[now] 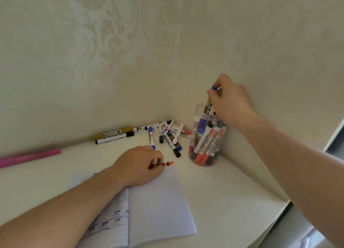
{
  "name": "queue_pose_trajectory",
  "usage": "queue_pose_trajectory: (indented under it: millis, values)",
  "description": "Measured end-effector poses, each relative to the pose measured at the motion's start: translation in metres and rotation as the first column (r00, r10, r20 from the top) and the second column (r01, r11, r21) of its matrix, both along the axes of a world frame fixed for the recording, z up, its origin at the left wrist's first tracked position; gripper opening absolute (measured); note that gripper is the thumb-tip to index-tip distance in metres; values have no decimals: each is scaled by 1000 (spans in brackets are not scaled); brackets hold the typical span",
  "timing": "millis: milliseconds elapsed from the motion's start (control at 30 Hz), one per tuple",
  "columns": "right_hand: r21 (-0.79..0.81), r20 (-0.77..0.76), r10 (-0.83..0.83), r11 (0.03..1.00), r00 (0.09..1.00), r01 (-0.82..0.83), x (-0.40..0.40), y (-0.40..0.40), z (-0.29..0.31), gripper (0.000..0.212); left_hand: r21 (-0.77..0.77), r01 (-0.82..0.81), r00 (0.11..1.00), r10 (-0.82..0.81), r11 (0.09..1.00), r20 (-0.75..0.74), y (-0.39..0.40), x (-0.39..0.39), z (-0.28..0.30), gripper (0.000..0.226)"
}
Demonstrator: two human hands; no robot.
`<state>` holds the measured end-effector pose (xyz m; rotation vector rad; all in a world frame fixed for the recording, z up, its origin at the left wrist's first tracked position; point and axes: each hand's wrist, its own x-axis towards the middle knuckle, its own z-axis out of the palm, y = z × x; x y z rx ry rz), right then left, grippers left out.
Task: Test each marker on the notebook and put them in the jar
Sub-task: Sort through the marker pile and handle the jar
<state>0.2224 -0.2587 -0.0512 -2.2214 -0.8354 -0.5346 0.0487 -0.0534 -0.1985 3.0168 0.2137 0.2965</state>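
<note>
Marker (208, 103), gold-barrelled with a blue end, is held near upright over the jar (207, 136), lower end already inside the rim, blue end up. The right hand (229, 99) pinches it near the top between thumb and curled fingers. Its long axis runs roughly 12 to 6 o'clock, leaning slightly toward 1 o'clock at the top. Judgement: the step in hand is the drop into the jar, so the governing relation is marker directly above the mouth, on the 9 o'clock side of the opening.

The jar stands in the wall corner, at 3 o'clock from the loose pile (165, 134). It is already crowded with red, black and blue markers, and free room inside looks limited; the incoming one will probably need to slide down between standing barrels. Walls lie close at 12 and 3 o'clock of the jar, so open room for withdrawing the hand is toward 6 and 9 o'clock.

The left hand (138, 166) rests on the notebook (160, 201), fingers curled over the top edge beside a row of red and black test marks (166, 163). Whether it pinches anything cannot be told. It is the nearer hand to the pile, which lies at 12 o'clock from its knuckles, just beyond the notebook.

The table (232, 201) edge curves away at 4 o'clock.
</note>
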Motion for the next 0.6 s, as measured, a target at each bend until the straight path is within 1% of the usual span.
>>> queue_pose_trajectory:
  millis: [33, 67, 100, 133, 167, 200, 233, 267, 300, 333, 367, 433, 500, 567, 600]
  values:
    - [51, 11, -5, 999, 1000, 5, -1, -2, -1, 13, 181, 14, 999, -7, 983, -39, -3, 5, 7, 29]
    - [93, 10, -6, 996, 1000, 5, -3, -5, -3, 13, 304, 14, 999, 3, 953, -54, -7, 13, 16, 32]
    - [122, 1, 0, 993, 1000, 0, -4, -8, -5, 14, 324, 1, 999, 12, 946, -39, -12, 23, 27, 33]
    - [135, -5, 12, 991, 1000, -11, -5, -11, -8, 14, 204, -24, 999, 19, 979, 25, -21, 32, 39, 40]
    - [138, 4, 28, 990, 1000, -28, -6, -14, -12, 14, -31, -31, 993, 34, 999, 110, -31, 43, 51, 58]
    - [134, 26, 45, 990, 999, -49, -8, -17, -15, 13, -309, 15, 982, 44, 951, 185, -42, 54, 61, 82]
    - [129, 60, 66, 989, 996, -73, -10, -21, -17, 13, -524, 86, 975, 37, 847, 219, -54, 64, 70, 103]
    - [124, 91, 82, 988, 992, -93, -13, -25, -19, 13, -648, 141, 972, 19, 748, 234, -65, 73, 77, 116]
    - [125, 112, 93, 986, 989, -107, -16, -29, -21, 13, -715, 171, 975, -12, 678, 222, -74, 82, 80, 124]
    - [128, 117, 95, 986, 989, -110, -19, -34, -21, 14, -750, 191, 977, -49, 634, 208, -82, 89, 81, 129]
    - [138, 116, 94, 984, 989, -110, -22, -39, -22, 17, -773, 204, 977, -75, 601, 200, -89, 94, 80, 135]
    - [179, 114, 89, 978, 989, -109, -27, -51, -21, 20, -801, 208, 977, -78, 561, 199, -98, 103, 74, 142]
    - [253, 126, 94, 960, 988, -123, -32, -61, -20, 15, -808, 224, 970, -42, 544, 240, -105, 106, 64, 138]
    - [373, 151, 100, 916, 983, -151, -41, -73, -19, 11, -810, 281, 950, -30, 514, 311, -107, 106, 56, 123]
    - [435, 174, 103, 884, 979, -170, -47, -79, -19, 12, -788, 316, 935, -34, 528, 352, -107, 104, 51, 117]
